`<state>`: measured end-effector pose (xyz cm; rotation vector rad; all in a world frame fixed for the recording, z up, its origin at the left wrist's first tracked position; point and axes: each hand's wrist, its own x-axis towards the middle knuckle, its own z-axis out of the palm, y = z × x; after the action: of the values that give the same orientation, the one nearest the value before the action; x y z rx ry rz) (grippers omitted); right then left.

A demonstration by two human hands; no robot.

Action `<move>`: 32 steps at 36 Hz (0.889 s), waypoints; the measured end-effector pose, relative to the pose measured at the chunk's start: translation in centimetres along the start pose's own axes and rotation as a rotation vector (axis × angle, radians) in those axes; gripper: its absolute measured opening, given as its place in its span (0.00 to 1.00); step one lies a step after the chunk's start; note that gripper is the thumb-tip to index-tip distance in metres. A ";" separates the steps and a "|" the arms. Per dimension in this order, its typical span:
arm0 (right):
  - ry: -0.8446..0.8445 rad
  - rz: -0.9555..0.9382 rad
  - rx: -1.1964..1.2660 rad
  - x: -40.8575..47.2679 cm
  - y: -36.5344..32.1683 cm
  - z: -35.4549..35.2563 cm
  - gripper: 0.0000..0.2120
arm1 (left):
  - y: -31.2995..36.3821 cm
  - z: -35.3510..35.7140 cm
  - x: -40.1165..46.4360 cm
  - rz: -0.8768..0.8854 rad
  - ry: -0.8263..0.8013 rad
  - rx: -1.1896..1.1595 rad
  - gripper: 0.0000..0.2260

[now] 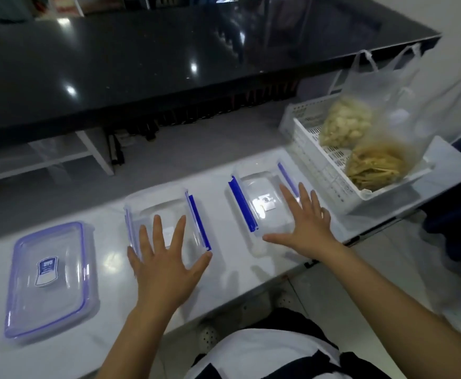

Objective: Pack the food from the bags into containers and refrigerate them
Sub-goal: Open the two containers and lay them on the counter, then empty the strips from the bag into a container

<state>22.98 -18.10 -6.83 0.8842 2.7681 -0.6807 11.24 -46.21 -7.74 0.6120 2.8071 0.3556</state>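
Observation:
Two clear containers with blue clips stand open and empty on the white counter (109, 258). My left hand (163, 266) hovers with fingers spread over the near edge of the left container (166, 212). My right hand (306, 222) is spread flat over the right side of the right container (256, 203). A third container (51, 277), with its blue-rimmed lid on, lies at the far left. To the right, a white slatted basket (322, 165) holds clear plastic bags: one with pale lumpy food (347, 124), one with yellowish strips (374, 165).
A dark glossy countertop (169, 64) runs across the back, higher than the white counter. A gap with a grey floor lies between them. The person's white and dark clothing shows at the bottom edge.

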 end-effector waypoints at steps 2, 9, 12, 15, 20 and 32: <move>0.046 0.000 0.070 -1.0 1.0 -0.8 0.56 | 1.5 -1.2 0.0 0.001 0.002 -0.038 0.45; 0.158 0.009 0.266 -3.5 7.1 -6.3 0.49 | 11.5 -5.0 3.2 0.256 0.012 -0.126 0.43; 0.210 0.019 0.320 -3.6 10.5 -8.9 0.48 | 17.6 -7.1 5.5 0.437 0.007 -0.163 0.43; 0.262 0.065 0.384 -3.6 13.9 -11.1 0.47 | 24.3 -9.5 7.2 0.625 0.044 -0.191 0.43; 0.330 0.083 0.581 -3.2 19.7 -13.6 0.47 | 35.3 -11.8 9.9 0.858 0.105 -0.187 0.45; 0.278 -0.036 0.736 -1.6 28.3 -16.6 0.43 | 48.6 -9.2 15.8 1.175 0.224 0.273 0.41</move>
<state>40.51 9.29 -2.25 1.1093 2.7703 -1.7683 12.81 1.86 11.92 2.3588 2.3412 0.2215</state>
